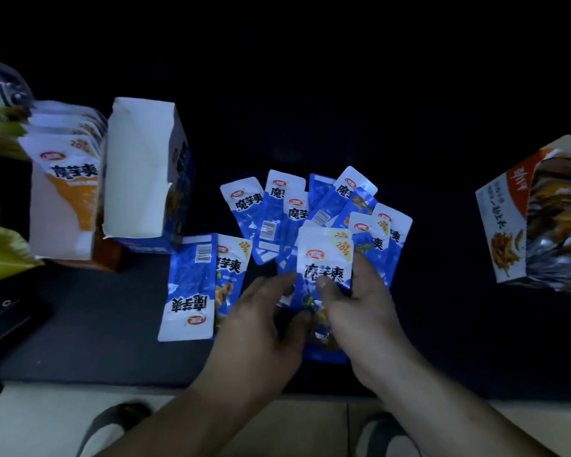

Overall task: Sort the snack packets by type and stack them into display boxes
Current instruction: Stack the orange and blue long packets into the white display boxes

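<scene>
1. A dark table (96,324) carries everything.
2. At the right edge an orange-and-white box (505,222) lies tilted, packed with orange packets (561,225).
3. At the left stands a white box with blue sides (139,173). Just beside it is an open box (60,232) holding orange-and-white packets (70,166).
4. Loose blue packets (264,219) lie fanned and overlapping mid-table, some face down with the barcode showing.
5. The right hand (363,311) pinches one blue packet (323,258) upright above the fan, thumb on the front and fingers behind.
6. The left hand (261,324) grips the same packet's lower left edge between thumb and curled fingers.
</scene>
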Demonstrator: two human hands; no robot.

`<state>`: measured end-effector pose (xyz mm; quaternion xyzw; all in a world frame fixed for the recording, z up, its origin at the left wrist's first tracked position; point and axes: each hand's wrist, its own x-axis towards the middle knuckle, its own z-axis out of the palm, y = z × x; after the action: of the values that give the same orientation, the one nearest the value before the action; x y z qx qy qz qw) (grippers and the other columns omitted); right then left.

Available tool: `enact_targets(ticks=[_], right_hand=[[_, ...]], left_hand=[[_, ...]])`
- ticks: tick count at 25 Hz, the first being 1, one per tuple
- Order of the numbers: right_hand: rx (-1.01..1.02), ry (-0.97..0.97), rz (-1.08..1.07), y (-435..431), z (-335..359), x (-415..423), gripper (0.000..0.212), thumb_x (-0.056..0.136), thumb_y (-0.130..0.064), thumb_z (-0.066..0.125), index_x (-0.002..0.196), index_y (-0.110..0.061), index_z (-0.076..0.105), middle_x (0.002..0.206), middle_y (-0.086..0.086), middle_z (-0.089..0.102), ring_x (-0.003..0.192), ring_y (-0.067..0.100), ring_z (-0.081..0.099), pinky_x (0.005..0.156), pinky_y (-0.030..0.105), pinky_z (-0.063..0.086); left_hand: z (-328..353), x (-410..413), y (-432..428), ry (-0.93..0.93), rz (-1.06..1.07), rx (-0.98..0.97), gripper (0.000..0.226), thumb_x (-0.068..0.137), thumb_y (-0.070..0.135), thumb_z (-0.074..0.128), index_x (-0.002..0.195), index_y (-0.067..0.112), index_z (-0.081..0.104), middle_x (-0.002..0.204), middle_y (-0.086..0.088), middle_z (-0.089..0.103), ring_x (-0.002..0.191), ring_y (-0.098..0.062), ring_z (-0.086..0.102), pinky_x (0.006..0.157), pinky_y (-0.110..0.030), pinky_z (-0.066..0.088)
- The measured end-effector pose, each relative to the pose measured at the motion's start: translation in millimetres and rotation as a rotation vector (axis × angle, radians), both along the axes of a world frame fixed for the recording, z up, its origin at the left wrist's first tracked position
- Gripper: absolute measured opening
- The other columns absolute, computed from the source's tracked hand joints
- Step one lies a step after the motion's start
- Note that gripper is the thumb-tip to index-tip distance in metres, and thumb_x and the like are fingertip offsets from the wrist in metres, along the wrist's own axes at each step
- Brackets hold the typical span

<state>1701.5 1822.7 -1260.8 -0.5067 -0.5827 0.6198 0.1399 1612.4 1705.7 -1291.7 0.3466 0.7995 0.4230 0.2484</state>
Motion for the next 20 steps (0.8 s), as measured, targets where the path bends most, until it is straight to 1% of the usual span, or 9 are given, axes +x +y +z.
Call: enact_targets(ticks=[2,4,6,7,11,14,17,18,20], right_hand=[[-0.034,-0.012,0.042,1.7,-1.2,-5.0,0.059,0.102,-0.015,0.061,0.135,-0.06,0.042,0.096,-0.037,0.067,0.073,-0.011,0.067,0.062,0.027,0.061],[-0.035,-0.02,0.094,-0.2,-3.6,-11.2,0.072,0.102,-0.013,0.061,0.147,-0.061,0.03,0.111,-0.045,0.053,0.071,-0.032,0.053,0.061,0.008,0.051],[-0.017,-0.013,0.113,-5.0,-4.7,-21.1,0.074,0.101,-0.012,0.062,0.151,-0.056,0.03,0.14,-0.03,0.042,0.075,-0.039,0.047,0.057,0.001,0.045],[-0.017,0.01,0.114,-6.7,-7.5,-24.4,0.073,0.101,-0.012,0.063,0.152,-0.054,0.032,0.144,-0.025,0.041,0.076,-0.04,0.045,0.056,-0.001,0.043],[-0.021,0.098,0.135,-6.6,-19.2,-31.5,0.07,0.098,-0.004,0.065,0.151,-0.041,0.039,0.113,-0.042,0.047,0.082,-0.044,0.041,0.064,-0.006,0.04],[0.013,0.105,0.145,-5.9,-22.8,-29.8,0.069,0.098,-0.002,0.065,0.151,-0.04,0.043,0.106,-0.043,0.053,0.086,-0.041,0.045,0.067,-0.004,0.042],[0.027,0.102,0.163,-5.1,-24.2,-27.6,0.068,0.099,-0.002,0.064,0.149,-0.042,0.042,0.092,-0.05,0.057,0.078,-0.039,0.047,0.061,-0.003,0.042],[0.035,0.102,0.155,-4.0,-22.7,-27.2,0.068,0.099,-0.004,0.064,0.149,-0.043,0.041,0.097,-0.047,0.058,0.077,-0.039,0.048,0.06,-0.003,0.043],[0.049,0.101,0.118,-0.1,-22.2,-24.5,0.07,0.098,-0.008,0.066,0.15,-0.046,0.04,0.127,-0.032,0.053,0.08,-0.039,0.047,0.059,-0.001,0.044]], left_hand=[[-5.0,-32.5,-22.3,0.312,0.045,-0.058,0.036,0.091,0.028,0.069,0.127,0.025,0.067,0.119,0.01,0.062,0.104,-0.014,0.064,0.087,-0.035,0.055],[-13.9,-63.2,-50.3,0.543,0.125,-0.279,0.048,0.088,0.044,0.063,0.13,0.021,0.064,0.131,-0.002,0.059,0.113,-0.029,0.057,0.089,-0.044,0.054],[-23.2,-73.2,-69.6,0.542,0.178,-0.439,0.071,0.082,0.061,0.059,0.138,0.019,0.057,0.14,-0.008,0.056,0.117,-0.037,0.054,0.091,-0.051,0.052],[-28.9,-72.8,-74.6,0.525,0.163,-0.443,0.076,0.079,0.062,0.06,0.141,0.017,0.055,0.141,-0.009,0.056,0.116,-0.038,0.053,0.091,-0.052,0.051],[-30.6,-76.5,-73.9,0.34,0.101,-0.282,0.087,0.074,0.048,0.079,0.15,0.016,0.049,0.141,-0.003,0.053,0.122,-0.027,0.053,0.101,-0.041,0.046],[-32.0,-82.6,-79.1,0.306,0.157,-0.375,0.098,0.062,0.054,0.093,0.145,0.02,0.053,0.119,-0.002,0.06,0.11,-0.027,0.056,0.091,-0.043,0.05],[-20.8,-78.2,-78.3,0.111,0.224,-0.236,0.047,0.069,0.041,0.091,0.109,0.041,0.066,0.096,0.017,0.068,0.092,-0.005,0.064,0.074,-0.021,0.05],[-14.4,-77.9,-76.8,0.048,0.227,-0.15,0.033,0.076,0.029,0.089,0.097,0.041,0.067,0.091,0.019,0.068,0.086,-0.003,0.065,0.066,-0.013,0.047],[-1.3,-81.4,-75.4,0.054,0.201,0.028,0.026,0.084,0.015,0.084,0.086,0.037,0.072,0.086,0.011,0.066,0.079,-0.008,0.065,0.06,-0.011,0.044]])
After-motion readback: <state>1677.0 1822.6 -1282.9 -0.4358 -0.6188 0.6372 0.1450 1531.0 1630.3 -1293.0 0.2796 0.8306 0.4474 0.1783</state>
